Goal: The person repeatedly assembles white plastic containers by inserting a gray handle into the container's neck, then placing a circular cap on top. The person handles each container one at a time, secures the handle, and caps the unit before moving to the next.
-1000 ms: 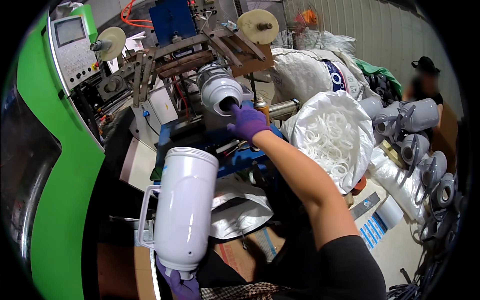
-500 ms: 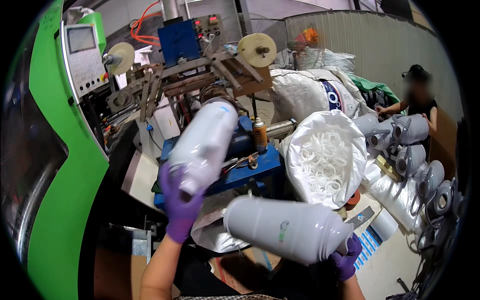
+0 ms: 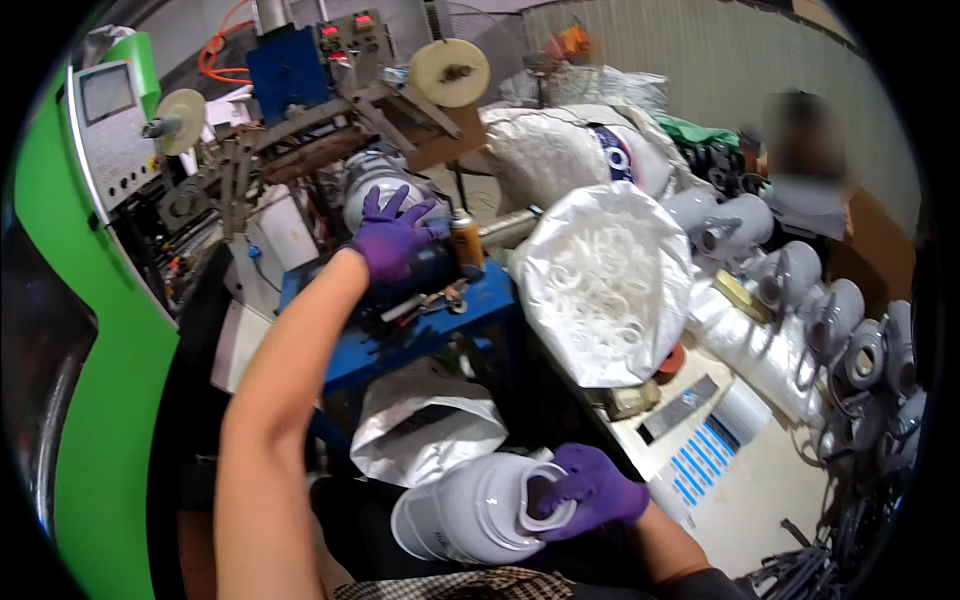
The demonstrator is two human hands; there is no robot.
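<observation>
At lower centre, the right hand (image 3: pixel 598 494) grips a grey jug shell (image 3: pixel 465 512) by its mouth, a sensible hold: it looks light, stiff and slippery. Upper left of centre, the left hand (image 3: pixel 392 242) spreads, grip released, before another shell (image 3: pixel 372 176).

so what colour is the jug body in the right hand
The jug body is pale grey and glossy, best seen in the head view, the only one.
</observation>
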